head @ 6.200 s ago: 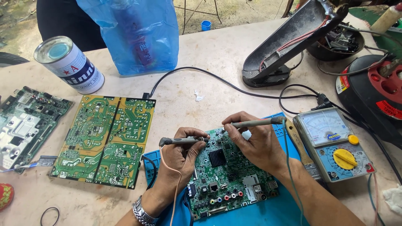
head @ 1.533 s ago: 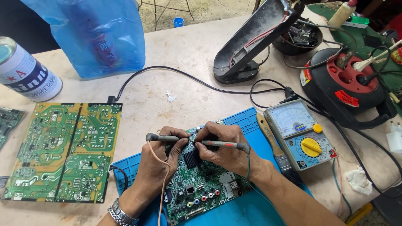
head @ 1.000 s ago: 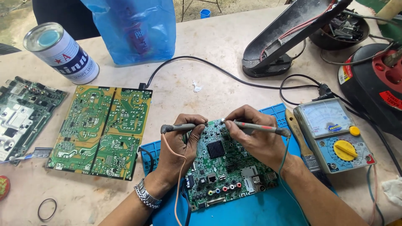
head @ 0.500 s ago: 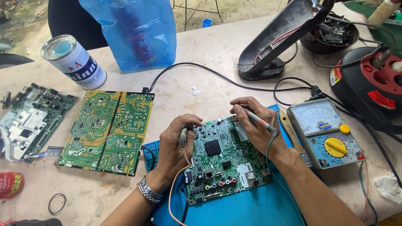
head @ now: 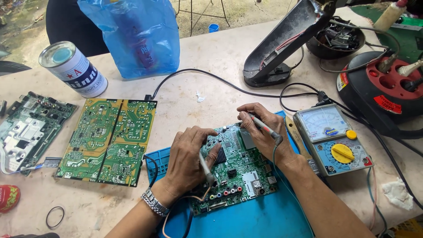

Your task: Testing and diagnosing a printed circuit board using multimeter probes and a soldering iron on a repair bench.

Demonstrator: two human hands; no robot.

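Grip: left hand (head: 190, 159) and right hand (head: 261, 132) each pinched a thin probe (head: 205, 166) against green circuit board (head: 235, 167), lying flat on blue mat (head: 264, 220); board judged light, rigid, fragile, best held by edges.

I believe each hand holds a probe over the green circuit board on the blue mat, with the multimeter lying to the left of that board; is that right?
Not quite: the multimeter lies to the right of the green circuit board, as the head view shows. The left hand and right hand each hold a probe over it, on the blue mat.
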